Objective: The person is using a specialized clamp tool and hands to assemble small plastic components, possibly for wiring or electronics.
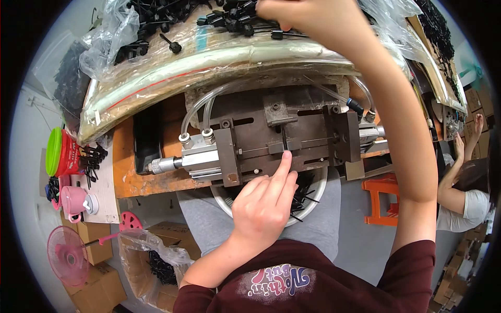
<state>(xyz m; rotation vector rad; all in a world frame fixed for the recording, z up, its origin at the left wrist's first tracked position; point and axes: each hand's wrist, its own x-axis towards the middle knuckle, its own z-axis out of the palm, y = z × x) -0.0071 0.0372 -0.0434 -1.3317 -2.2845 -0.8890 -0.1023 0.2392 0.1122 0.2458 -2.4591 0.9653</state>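
Observation:
In front of me a dark metal fixture (255, 122) sits on the bench, with air cylinders at both ends. A thin black rod-like part (285, 136) stands in the block at its middle. My left hand (263, 206) reaches up to it, index finger stretched out and its tip at the near end of that part; the other fingers are partly bent. Up at the top edge, my right hand (318, 21) is over a pile of black knobbed parts (235, 21). Its fingers are drawn together, and whatever lies between them is hidden.
A white tub of black rods (302, 201) rests on my lap. Clear hoses (198, 107) arch over the fixture. To the left are a red bucket (67, 151), a pink fan (68, 255) and a lined carton (156, 261). An orange stool (380, 201) and another person (464, 198) are at right.

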